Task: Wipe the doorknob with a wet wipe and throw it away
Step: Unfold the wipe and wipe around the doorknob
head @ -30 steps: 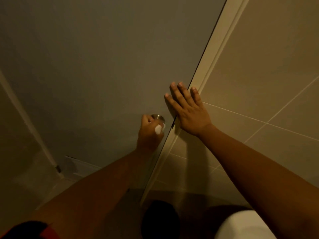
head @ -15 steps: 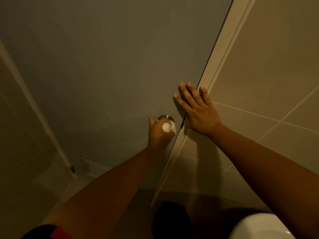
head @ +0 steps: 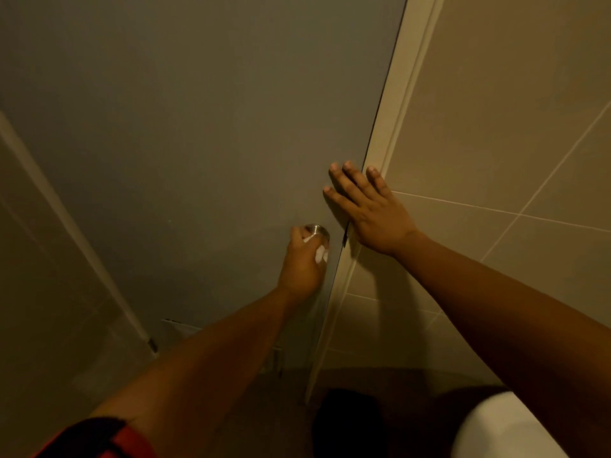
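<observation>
Both forearms are bare from elbow to wrist — no watch, bracelet or ring shows on the left hand point(head: 302, 264) or the right hand point(head: 367, 206). A short sleeve point(head: 96, 439) at the near left edge is red with a black band — the only clothing visible.

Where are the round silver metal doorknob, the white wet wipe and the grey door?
Round silver metal doorknob point(head: 316, 230), head view, top rim.
White wet wipe point(head: 321, 253), head view, bunched lower part.
Grey door point(head: 198, 143), head view, bare panel.
</observation>
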`<state>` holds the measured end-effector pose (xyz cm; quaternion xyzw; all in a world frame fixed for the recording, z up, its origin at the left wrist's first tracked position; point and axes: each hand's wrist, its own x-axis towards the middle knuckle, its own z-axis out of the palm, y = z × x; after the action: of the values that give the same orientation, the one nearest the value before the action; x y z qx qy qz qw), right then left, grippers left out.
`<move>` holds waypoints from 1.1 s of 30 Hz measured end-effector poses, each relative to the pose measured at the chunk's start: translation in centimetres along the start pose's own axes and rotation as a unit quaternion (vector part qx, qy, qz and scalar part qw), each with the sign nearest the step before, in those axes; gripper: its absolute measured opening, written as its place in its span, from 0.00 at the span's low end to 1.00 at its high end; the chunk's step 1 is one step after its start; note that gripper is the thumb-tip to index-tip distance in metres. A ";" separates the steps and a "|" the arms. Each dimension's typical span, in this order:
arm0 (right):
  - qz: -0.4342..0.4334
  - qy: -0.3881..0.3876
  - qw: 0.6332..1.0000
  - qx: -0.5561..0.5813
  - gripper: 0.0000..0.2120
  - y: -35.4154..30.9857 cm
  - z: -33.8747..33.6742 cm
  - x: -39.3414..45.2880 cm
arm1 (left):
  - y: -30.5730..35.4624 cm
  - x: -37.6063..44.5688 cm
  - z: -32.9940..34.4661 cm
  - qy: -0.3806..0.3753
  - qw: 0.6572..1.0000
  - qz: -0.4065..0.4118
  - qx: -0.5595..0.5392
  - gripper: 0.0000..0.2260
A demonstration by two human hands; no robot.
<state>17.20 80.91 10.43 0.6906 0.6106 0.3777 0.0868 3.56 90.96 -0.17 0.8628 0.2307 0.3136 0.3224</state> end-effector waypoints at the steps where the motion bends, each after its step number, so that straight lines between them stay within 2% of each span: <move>1: 0.002 -0.007 1.000 0.007 0.40 0.0 -0.2 0.0 | -0.2 -0.1 0.2 0.012 0.999 -0.025 -0.016 0.10; 3: 0.010 -0.008 0.999 0.035 0.38 0.0 -0.8 0.1 | -0.2 -0.2 0.2 0.009 0.989 -0.095 -0.110 0.14; 5: 0.012 0.011 0.996 0.092 0.30 -0.5 -1.1 0.0 | -0.3 -0.2 -0.3 -0.011 0.978 -0.128 -0.162 0.17; 7: 0.028 0.028 0.985 0.166 0.22 -1.5 -1.0 -0.8 | -1.2 -0.1 -1.4 -0.044 0.981 -0.114 -0.153 0.19; 9: 0.077 0.008 0.967 0.244 0.18 -3.1 -0.7 -1.9 | -2.4 -0.2 -2.9 -0.072 0.987 -0.065 -0.130 0.19; 11: 0.145 -0.036 0.930 0.336 0.15 -5.0 0.0 -2.3 | -3.7 -0.1 -4.3 -0.101 0.989 -0.023 -0.104 0.16; 13: 0.241 -0.055 0.872 0.421 0.13 -6.8 0.9 -2.0 | -4.5 0.3 -5.5 -0.105 0.992 0.001 -0.067 0.16; 16: 0.371 -0.028 0.776 0.508 0.14 -9.1 1.8 -1.5 | -4.6 1.4 -6.6 -0.134 0.989 0.015 -0.060 0.15; 18: 0.413 -0.028 0.737 0.534 0.15 -10.0 2.0 -1.6 | -4.6 2.1 -6.9 -0.171 0.981 0.018 -0.089 0.15; 20: 0.401 -0.047 0.752 0.521 0.18 -10.5 1.9 -2.0 | -4.4 2.8 -7.3 -0.201 0.975 0.027 -0.092 0.17; 23: 0.366 -0.067 0.786 0.495 0.21 -11.2 1.9 -2.5 | -3.7 3.9 -7.9 -0.226 0.971 0.073 -0.028 0.21; 27: 0.405 -0.053 0.764 0.499 0.20 -12.5 1.9 -2.4 | -2.8 5.1 -8.8 -0.274 0.930 0.185 0.159 0.24; 29: 0.421 -0.044 0.752 0.504 0.19 -13.2 2.0 -2.2 | -2.2 5.2 -8.8 -0.282 0.915 0.204 0.204 0.25; 31: 0.426 -0.040 0.752 0.502 0.19 -13.3 1.7 -2.0 | -1.9 4.8 -8.5 -0.268 0.927 0.192 0.178 0.24; 33: 0.397 -0.048 0.782 0.478 0.19 -12.5 1.3 -1.6 | -2.2 4.2 -8.1 -0.242 0.959 0.128 0.079 0.22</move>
<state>8.39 82.84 1.60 0.8421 0.3802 0.0052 -0.3824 0.43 98.29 4.80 0.9580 0.0579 0.1151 0.2563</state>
